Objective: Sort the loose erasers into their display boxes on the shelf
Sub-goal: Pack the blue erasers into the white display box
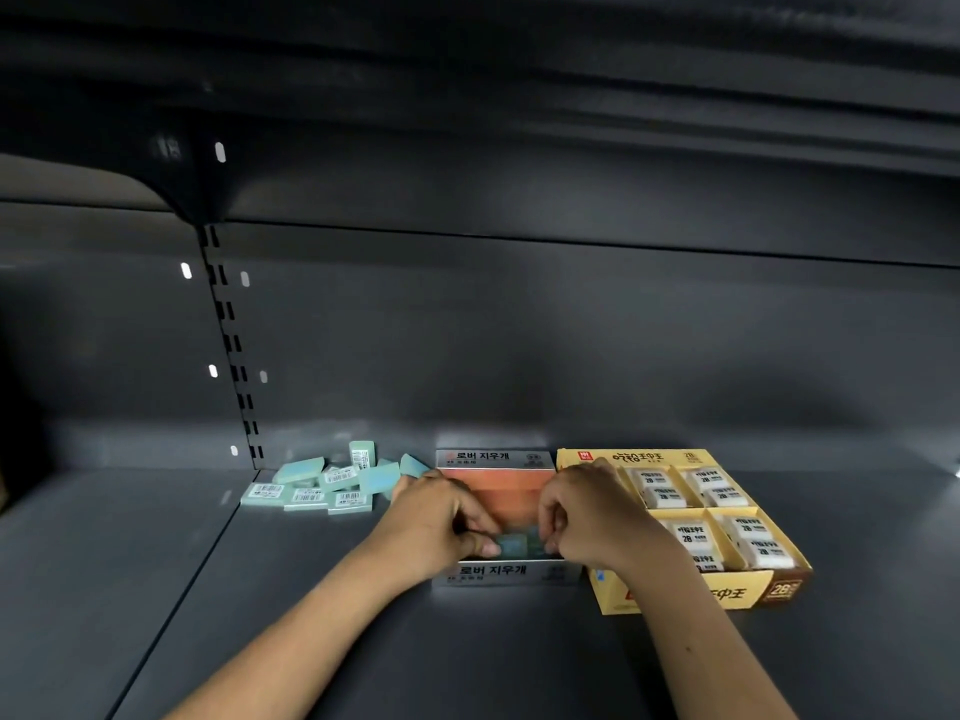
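Observation:
A grey display box with an orange inside (496, 462) stands on the dark shelf. Both my hands reach into its front end. My left hand (441, 517) and my right hand (587, 517) pinch teal erasers (514, 544) standing at the box's near wall. A loose pile of teal erasers (322, 483) lies on the shelf left of the box, some with barcode labels up. A yellow display box (691, 595) to the right holds white wrapped erasers (711, 483) in its compartments.
The dark metal shelf (467, 657) runs wide in front of the boxes. A slotted upright (234, 356) stands at the back left, and an upper shelf (519, 122) hangs overhead.

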The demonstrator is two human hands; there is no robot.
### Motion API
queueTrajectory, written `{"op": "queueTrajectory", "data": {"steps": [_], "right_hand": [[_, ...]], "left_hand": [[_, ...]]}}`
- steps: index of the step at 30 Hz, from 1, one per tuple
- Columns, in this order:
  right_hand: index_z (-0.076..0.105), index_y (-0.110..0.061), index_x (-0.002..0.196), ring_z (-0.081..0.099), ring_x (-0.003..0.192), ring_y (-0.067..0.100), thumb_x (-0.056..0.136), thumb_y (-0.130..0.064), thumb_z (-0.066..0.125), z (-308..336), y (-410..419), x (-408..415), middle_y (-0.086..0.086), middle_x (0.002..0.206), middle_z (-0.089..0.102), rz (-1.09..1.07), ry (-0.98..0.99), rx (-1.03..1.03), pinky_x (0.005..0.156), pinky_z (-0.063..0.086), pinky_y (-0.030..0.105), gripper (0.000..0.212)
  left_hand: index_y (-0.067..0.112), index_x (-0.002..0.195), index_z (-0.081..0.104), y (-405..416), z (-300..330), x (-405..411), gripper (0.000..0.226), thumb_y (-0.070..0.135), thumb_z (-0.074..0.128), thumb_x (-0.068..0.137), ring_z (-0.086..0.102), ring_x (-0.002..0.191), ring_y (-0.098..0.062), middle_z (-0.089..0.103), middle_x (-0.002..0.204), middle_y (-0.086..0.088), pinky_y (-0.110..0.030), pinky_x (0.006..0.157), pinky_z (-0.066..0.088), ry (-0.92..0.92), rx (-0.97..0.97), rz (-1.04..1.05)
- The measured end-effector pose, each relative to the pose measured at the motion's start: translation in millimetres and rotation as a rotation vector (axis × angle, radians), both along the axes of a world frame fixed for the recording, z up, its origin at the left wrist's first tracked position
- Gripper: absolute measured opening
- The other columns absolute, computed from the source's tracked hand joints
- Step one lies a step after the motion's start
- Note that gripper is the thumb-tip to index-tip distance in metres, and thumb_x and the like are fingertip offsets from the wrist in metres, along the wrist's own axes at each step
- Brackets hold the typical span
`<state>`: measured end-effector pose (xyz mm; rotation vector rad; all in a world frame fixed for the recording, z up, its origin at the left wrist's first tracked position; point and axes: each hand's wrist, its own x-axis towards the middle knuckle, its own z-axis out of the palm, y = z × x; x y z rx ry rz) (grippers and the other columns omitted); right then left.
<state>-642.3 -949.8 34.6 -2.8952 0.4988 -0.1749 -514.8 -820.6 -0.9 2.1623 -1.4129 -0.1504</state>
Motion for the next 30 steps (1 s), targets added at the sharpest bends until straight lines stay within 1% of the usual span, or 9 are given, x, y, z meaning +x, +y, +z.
{"op": "queueTrajectory", "data": {"steps": [3,9,12,14,16,19,25,27,30], "right_hand": [[0.072,-0.02,0.075,0.04,0.065,-0.005,0.076,-0.006,0.065,1,-1,0,-0.019,0.06,0.048,0.014,-0.009,0.014,0.099,0.019,0.024,0.015],[0.073,-0.019,0.079,0.042,0.067,-0.006,0.077,-0.008,0.066,1,-3,0,-0.021,0.063,0.049,0.041,-0.036,0.058,0.09,0.02,0.021,0.014],[0.075,-0.02,0.082,0.042,0.063,-0.007,0.077,-0.007,0.067,0,-4,1,-0.022,0.06,0.048,0.061,-0.042,0.083,0.087,0.022,0.019,0.016],[0.076,-0.021,0.083,0.042,0.062,-0.009,0.078,-0.007,0.068,-2,-4,3,-0.024,0.06,0.048,0.079,-0.022,0.11,0.092,0.023,0.022,0.017],[0.076,-0.02,0.083,0.041,0.065,-0.009,0.079,-0.007,0.066,-3,-3,4,-0.025,0.062,0.049,0.098,0.0,0.115,0.097,0.021,0.024,0.017],[0.075,-0.018,0.088,0.036,0.07,-0.011,0.083,-0.006,0.062,-2,-1,3,-0.024,0.064,0.048,0.109,0.011,0.113,0.084,0.014,0.02,0.018],[0.074,-0.016,0.094,0.028,0.074,-0.011,0.086,-0.002,0.055,1,0,0,-0.023,0.072,0.047,0.1,0.071,0.11,0.07,0.011,0.019,0.024],[0.074,-0.016,0.093,0.027,0.075,-0.01,0.086,0.003,0.051,0,0,0,-0.023,0.071,0.046,0.088,0.081,0.117,0.071,0.011,0.019,0.03],[0.074,-0.018,0.089,0.035,0.089,0.005,0.085,0.004,0.048,-4,-2,3,-0.021,0.071,0.047,0.062,0.097,0.123,0.084,0.017,0.024,0.035]], "left_hand": [[0.038,0.089,0.072,1,-1,-1,0.017,0.041,0.073,0.072,0.049,0.093,0.004,0.059,0.068,0.026,-0.018,0.087,0.023,-0.039,-0.022,-0.011],[0.039,0.088,0.07,1,-8,1,0.015,0.031,0.072,0.075,0.039,0.085,0.016,0.058,0.06,0.031,-0.006,0.086,0.012,-0.045,-0.076,-0.04],[0.039,0.087,0.071,1,-8,3,0.014,0.033,0.072,0.074,0.037,0.089,0.016,0.058,0.065,0.028,-0.007,0.088,0.012,-0.053,-0.072,-0.062],[0.04,0.088,0.072,1,-8,4,0.016,0.031,0.071,0.075,0.038,0.092,0.013,0.056,0.067,0.031,-0.012,0.088,0.015,-0.063,-0.049,-0.085],[0.039,0.09,0.072,1,-7,5,0.021,0.023,0.067,0.079,0.039,0.096,0.005,0.052,0.07,0.025,-0.021,0.088,0.018,-0.08,-0.017,-0.1],[0.037,0.097,0.071,3,-6,5,0.04,0.005,0.055,0.08,0.037,0.098,-0.003,0.045,0.076,0.023,-0.015,0.088,0.015,-0.083,0.008,-0.124],[0.05,0.099,0.062,10,-9,15,0.068,0.007,0.03,0.057,0.035,0.096,0.001,0.049,0.083,0.029,-0.012,0.093,0.017,-0.021,-0.051,-0.198],[0.057,0.1,0.055,13,-12,21,0.074,0.005,0.028,0.055,0.035,0.095,0.002,0.047,0.092,0.037,-0.011,0.092,0.018,-0.028,-0.067,-0.2],[0.048,0.097,0.064,15,-14,24,0.07,0.004,0.027,0.057,0.034,0.095,0.001,0.048,0.088,0.033,-0.012,0.092,0.017,-0.041,-0.049,-0.209]]}}
